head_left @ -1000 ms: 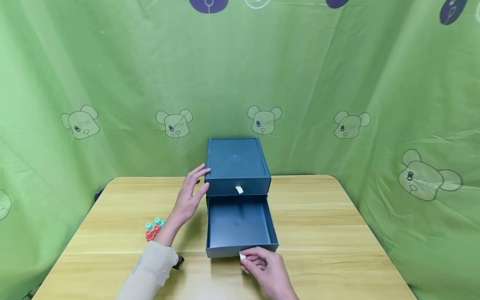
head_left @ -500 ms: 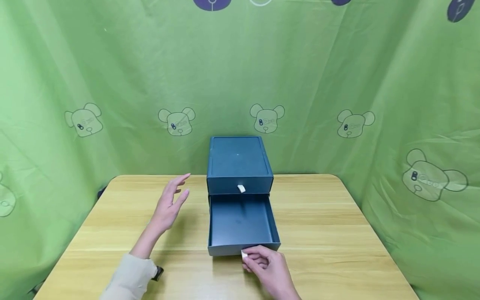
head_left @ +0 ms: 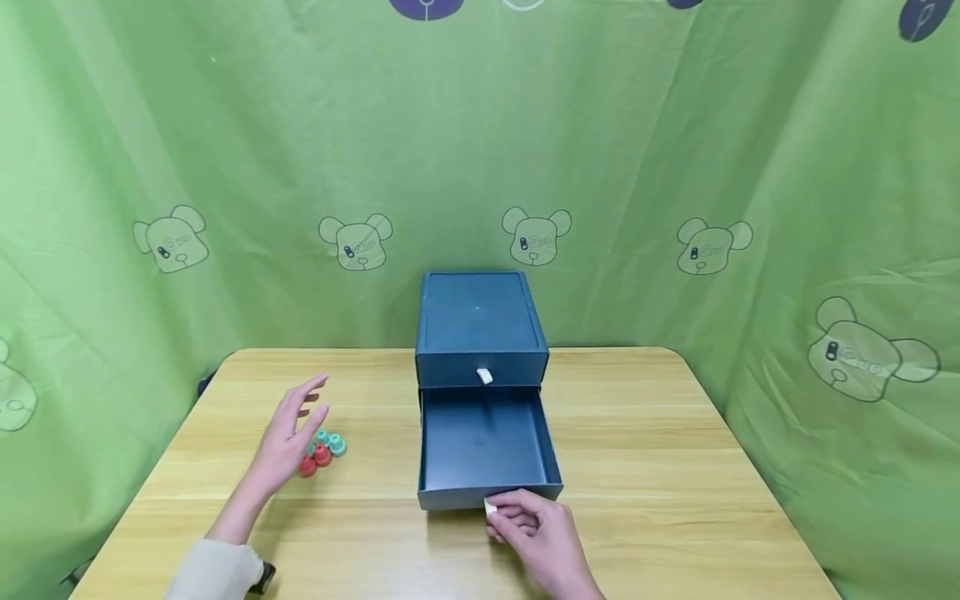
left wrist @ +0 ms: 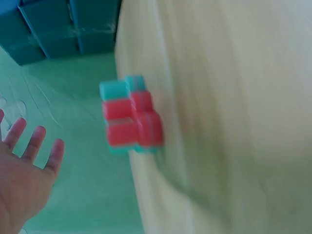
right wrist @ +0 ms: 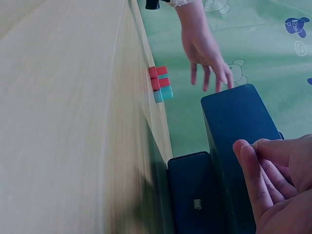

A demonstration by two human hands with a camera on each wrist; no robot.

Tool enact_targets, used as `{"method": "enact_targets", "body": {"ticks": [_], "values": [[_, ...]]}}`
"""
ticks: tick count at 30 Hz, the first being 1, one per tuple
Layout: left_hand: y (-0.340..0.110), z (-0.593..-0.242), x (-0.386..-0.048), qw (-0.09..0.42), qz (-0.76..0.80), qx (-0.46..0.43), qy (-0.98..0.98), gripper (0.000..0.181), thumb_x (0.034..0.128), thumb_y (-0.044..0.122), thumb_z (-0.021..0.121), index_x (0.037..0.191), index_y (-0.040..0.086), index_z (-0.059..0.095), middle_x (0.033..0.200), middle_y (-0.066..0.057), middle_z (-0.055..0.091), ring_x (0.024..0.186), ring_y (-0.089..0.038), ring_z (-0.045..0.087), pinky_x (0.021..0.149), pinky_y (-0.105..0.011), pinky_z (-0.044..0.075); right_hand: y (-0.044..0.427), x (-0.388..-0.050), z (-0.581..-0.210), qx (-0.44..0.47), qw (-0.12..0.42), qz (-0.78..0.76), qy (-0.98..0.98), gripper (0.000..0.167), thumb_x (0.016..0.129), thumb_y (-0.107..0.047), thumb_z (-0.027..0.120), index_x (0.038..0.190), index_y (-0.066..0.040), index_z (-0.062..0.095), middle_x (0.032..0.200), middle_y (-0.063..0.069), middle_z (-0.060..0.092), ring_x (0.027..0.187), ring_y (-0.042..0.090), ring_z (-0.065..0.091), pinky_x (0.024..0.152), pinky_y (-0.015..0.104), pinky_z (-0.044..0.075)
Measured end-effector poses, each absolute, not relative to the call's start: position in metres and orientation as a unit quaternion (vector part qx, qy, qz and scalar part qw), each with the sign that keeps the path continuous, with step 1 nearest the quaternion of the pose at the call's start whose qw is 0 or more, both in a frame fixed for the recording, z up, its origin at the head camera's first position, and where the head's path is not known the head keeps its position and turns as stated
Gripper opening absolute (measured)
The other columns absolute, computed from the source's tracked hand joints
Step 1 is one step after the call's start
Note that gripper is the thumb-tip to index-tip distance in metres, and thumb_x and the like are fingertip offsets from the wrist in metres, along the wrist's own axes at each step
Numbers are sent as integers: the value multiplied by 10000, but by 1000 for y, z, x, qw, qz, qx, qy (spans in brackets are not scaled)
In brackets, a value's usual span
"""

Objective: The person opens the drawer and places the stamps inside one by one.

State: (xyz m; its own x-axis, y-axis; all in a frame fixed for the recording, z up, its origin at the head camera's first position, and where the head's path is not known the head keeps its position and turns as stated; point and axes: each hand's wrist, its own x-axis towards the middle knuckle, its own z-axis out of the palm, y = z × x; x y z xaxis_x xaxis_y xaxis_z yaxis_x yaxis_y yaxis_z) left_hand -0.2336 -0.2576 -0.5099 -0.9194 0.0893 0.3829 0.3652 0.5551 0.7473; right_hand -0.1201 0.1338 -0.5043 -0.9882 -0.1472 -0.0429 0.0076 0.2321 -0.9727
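Observation:
A dark blue two-drawer box [head_left: 480, 312] stands at the table's back, its lower drawer [head_left: 483, 446] pulled out, with nothing inside. At that drawer's front, the right hand [head_left: 542, 537] pinches the small white tab [head_left: 491, 507] between thumb and fingers; the right wrist view shows the same hand [right wrist: 280, 183] at the drawer front. To the left, the left hand [head_left: 281, 446] hangs in the air with fingers extended, holding nothing, beside a small cluster of red [head_left: 322, 455] and teal [head_left: 337, 445] pieces. In the left wrist view the red pieces [left wrist: 134, 129] lie beyond the fingers of the hand [left wrist: 24, 183].
The wooden table [head_left: 660, 467] has rounded back corners. A green curtain [head_left: 600, 150] with bear-head prints hangs behind it and at both sides. The upper drawer, with its own white tab [head_left: 484, 376], is closed.
The left hand has let go of the box's left side and moved left and toward the front, beside the coloured pieces. The right hand keeps its pinch on the tab, and the drawer stays out.

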Motion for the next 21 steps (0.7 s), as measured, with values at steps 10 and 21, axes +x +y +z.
{"method": "enact_targets", "body": {"ticks": [10,21], "values": [[-290,-528,-225,77,-439,-81,-891,531,1107,312,480,1608,187,352,1525,-189,478,1276,-345,549,1047,-479,466,133,-120,-502,-42,67,-622,779,213,932,-112,763,1101,18,759,934,193,772,832,328,775,703,231,608],[-302,-536,-217,-16,-426,-45,-904,491,1092,326,514,1500,53,492,1448,-229,562,1271,-430,573,1047,-654,443,133,-120,-503,-36,69,-622,779,221,935,-117,762,1111,17,755,931,165,776,835,314,777,711,233,609]]}}
